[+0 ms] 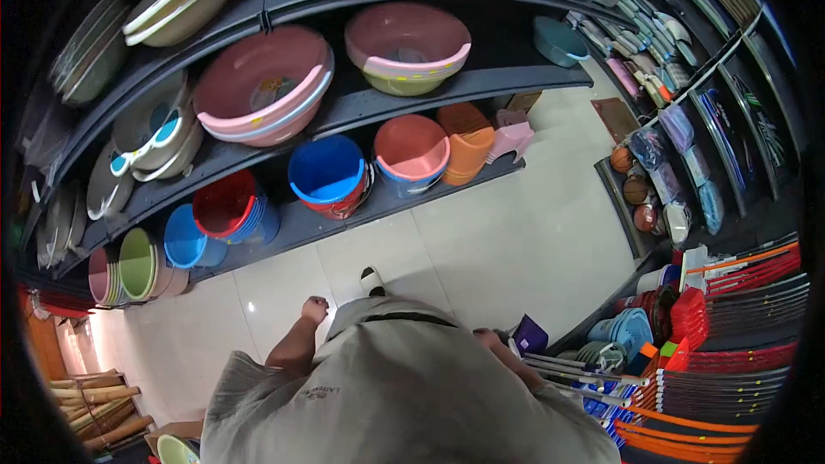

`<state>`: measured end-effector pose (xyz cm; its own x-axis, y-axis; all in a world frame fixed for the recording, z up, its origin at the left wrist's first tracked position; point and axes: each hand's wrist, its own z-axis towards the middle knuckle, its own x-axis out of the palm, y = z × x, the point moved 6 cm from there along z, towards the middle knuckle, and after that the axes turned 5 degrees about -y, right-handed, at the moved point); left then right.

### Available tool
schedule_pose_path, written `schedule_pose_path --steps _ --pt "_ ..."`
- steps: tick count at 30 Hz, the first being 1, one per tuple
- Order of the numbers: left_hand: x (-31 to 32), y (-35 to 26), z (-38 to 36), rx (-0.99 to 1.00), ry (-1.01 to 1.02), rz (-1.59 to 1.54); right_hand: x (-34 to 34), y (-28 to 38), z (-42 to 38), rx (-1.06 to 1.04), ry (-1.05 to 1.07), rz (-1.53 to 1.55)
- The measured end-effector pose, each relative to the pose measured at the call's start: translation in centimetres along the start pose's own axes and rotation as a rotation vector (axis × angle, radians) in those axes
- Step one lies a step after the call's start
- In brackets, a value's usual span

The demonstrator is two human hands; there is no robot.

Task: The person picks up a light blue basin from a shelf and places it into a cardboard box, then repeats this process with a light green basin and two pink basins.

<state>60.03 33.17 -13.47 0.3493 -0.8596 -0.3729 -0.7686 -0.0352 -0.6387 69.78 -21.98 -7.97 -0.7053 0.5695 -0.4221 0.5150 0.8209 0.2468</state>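
Mop poles (563, 371) are lying slanted in the crowded rack at the person's right, just beside the right hand (488, 338), and they are sitting nearer to a hand than anything else here.

Dark shelving (481, 86) is running along the far side of the aisle. It is carrying nested pink basins (262, 86) on the middle tier and stacked buckets, among them a blue bucket (326, 170), on the lowest. Pale floor tiles (481, 241) are showing between that shelving and the rack.

The poles are looking like thin, stiff, smooth tubes. They are probably light, but awkward because of their length, and they are lying packed against each other. Gripping one around the bare shaft, above the tangle where it is standing free of its neighbours, is looking like the surest hold. Drawing it out along its own line should be keeping the others from sliding. A purple plastic piece (530, 332) is poking up just beyond the hand.

The right hand is mostly hidden behind the person's shirt, so I cannot tell how far it is open or whether it is touching a pole. The left hand (314, 308) is hanging at the side with its fingers curled in, gripping nothing, well apart from the shelves.
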Motion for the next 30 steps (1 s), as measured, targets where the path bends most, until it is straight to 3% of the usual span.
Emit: schedule_pose_path --steps 2,3,5,6,8,9,11,15,17,24,30 --pt "0.4 -5.9 2.0 0.107 0.001 -0.028 -1.3 2.1 4.1 -0.752 -0.150 -0.295" --pt "0.3 -8.9 2.7 0.153 0.002 -0.032 -1.8 2.5 6.9 -0.748 -0.145 -0.296" --pt "0.7 -14.4 4.2 0.234 0.015 -0.067 -3.1 4.8 9.6 -0.992 -0.384 -0.522" --pt "1.1 -16.6 5.1 0.270 0.028 -0.097 -3.9 7.2 8.7 -0.988 -0.379 -0.520" --pt "1.3 -21.1 6.0 0.329 0.036 -0.112 -7.2 10.7 8.3 -0.277 -0.226 0.285" --pt "1.2 -23.7 6.1 0.393 0.042 -0.130 -7.5 12.4 8.9 -0.272 -0.223 0.285" --pt "1.2 -28.1 5.9 0.461 0.090 -0.178 -8.7 15.3 10.4 -0.377 -0.284 0.385" --pt "1.5 -35.6 4.4 0.568 0.140 -0.296 -12.0 24.3 6.5 -0.312 -0.182 0.538" --pt "1.5 -39.5 2.6 0.596 0.109 -0.265 -14.2 28.4 5.9 -0.380 -0.203 0.691" --pt "2.5 -50.0 1.9 0.738 0.049 -0.350 -24.5 42.0 5.7 -0.578 -0.162 0.723" --pt "4.3 -58.2 0.6 0.757 -0.135 -0.462 -35.5 54.3 5.8 -1.004 -0.125 0.652"
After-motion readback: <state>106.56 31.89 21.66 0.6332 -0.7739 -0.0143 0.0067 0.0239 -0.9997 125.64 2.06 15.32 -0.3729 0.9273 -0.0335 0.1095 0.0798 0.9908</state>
